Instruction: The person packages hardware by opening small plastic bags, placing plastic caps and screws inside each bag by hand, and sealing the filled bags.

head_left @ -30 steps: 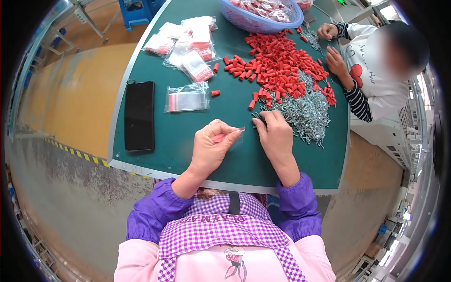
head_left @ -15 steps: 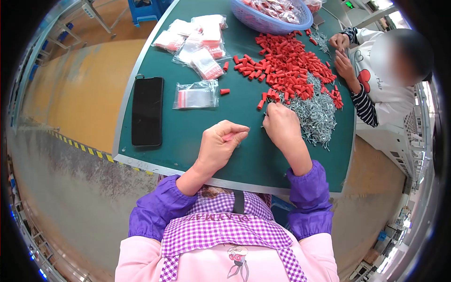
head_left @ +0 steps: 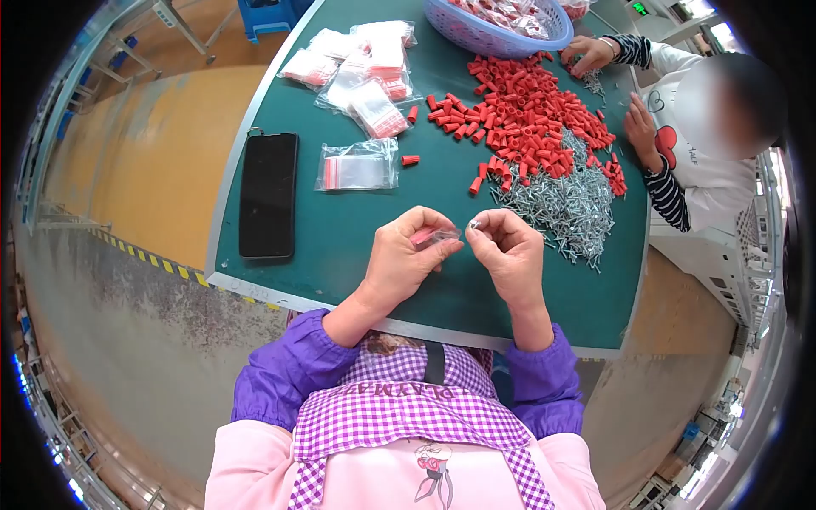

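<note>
My left hand (head_left: 410,255) is closed on a small clear zip bag (head_left: 442,235) with a red band, its open end turned toward the right hand. Beside it, my right hand (head_left: 512,255) pinches a small silver screw (head_left: 474,224) between thumb and forefinger, close to the bag's mouth. Beyond the right hand spreads a heap of silver screws (head_left: 565,208). Against it lies a larger pile of red hollow tapered plastic caps (head_left: 531,110). A flat stack of empty zip bags (head_left: 361,170) rests beyond my left hand.
A black phone (head_left: 268,195) lies at the table's left. More bundles of bags (head_left: 374,106) are at the back left. A blue-purple basket (head_left: 501,30) of filled bags stands at the back. On the right, a co-worker's hand (head_left: 591,53) reaches into some screws.
My right hand has drawn back from the heap's edge toward my left hand, with a screw now showing at its fingertips. The co-worker's hands have moved apart.
</note>
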Tool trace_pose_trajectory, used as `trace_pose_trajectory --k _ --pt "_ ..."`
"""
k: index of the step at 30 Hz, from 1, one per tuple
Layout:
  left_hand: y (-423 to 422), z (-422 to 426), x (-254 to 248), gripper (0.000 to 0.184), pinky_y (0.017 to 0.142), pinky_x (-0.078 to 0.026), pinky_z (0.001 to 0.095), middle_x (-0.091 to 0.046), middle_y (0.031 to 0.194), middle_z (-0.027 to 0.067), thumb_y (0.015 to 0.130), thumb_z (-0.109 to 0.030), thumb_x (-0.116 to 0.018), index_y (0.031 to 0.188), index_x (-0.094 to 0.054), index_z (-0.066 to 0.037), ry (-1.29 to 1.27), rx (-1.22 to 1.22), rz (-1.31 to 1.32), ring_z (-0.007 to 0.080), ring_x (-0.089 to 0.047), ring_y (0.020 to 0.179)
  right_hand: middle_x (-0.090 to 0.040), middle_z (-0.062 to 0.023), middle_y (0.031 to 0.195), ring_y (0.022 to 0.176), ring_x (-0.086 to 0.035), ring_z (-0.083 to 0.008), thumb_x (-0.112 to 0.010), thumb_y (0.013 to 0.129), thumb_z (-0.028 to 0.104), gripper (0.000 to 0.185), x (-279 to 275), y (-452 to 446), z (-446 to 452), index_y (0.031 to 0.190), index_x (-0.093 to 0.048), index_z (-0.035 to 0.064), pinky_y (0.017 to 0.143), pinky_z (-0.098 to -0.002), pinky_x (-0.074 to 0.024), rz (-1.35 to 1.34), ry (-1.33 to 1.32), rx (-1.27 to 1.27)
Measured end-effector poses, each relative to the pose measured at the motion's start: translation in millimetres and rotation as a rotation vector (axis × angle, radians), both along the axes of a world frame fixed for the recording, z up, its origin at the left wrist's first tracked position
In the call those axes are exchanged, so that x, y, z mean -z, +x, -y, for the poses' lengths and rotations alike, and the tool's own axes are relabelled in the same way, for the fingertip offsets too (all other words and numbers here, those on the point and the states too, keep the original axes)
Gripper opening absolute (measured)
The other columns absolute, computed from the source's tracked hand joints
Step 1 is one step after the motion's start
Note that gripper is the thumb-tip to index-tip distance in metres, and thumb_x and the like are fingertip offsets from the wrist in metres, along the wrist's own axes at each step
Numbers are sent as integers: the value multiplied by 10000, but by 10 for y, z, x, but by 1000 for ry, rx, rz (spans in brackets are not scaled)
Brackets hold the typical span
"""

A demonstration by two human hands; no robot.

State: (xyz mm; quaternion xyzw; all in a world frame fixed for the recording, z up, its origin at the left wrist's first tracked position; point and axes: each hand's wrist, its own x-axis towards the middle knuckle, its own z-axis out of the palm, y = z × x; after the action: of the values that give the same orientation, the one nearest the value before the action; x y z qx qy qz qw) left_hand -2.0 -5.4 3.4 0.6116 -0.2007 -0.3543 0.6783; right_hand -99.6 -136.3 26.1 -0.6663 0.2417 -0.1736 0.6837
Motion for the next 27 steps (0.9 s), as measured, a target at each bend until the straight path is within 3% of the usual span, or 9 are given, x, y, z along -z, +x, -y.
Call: trace_pose_trajectory --k 4,10,15,22,27 --pt "-15 -20 30 150 528 -487 205 -663 821 49 817 -64 -716 936 -667 13 -3 3 -39 55 -578 616 -579 50 740 619 -485 8 -663 837 29 72 28 6 -36 893 -630 -1 530 -147 -360 46 21 63" --pt "14 -48 52 92 492 -459 180 -659 917 70 824 -60 -709 867 -655 2 -48 9 84 48 -568 589 -591 46 749 641 -504 3 -670 839 39 80 30 0 -70 900 -633 3 543 -147 -371 70 21 79" --pt "34 -48 -20 114 485 -454 194 -665 902 65 826 -57 -702 848 -622 21 -57 46 -3 42 -549 603 -581 53 741 622 -476 6 -672 844 56 89 56 12 -117 907 -635 4 527 -150 -345 102 0 28" --pt "64 -86 -15 126 555 -433 201 -613 764 4 809 -44 -704 877 -613 10 29 73 -4 17 -500 668 -548 41 684 562 -440 -10 -703 797 39 86 36 14 -137 877 -671 28 487 -179 -328 16 -308 -50" --pt "63 -80 -11 145 590 -455 215 -620 768 17 786 -17 -697 898 -612 18 -2 28 66 38 -525 702 -556 10 693 552 -452 -33 -725 766 22 150 -99 5 -120 914 -701 39 482 -201 -345 0 -496 -96"
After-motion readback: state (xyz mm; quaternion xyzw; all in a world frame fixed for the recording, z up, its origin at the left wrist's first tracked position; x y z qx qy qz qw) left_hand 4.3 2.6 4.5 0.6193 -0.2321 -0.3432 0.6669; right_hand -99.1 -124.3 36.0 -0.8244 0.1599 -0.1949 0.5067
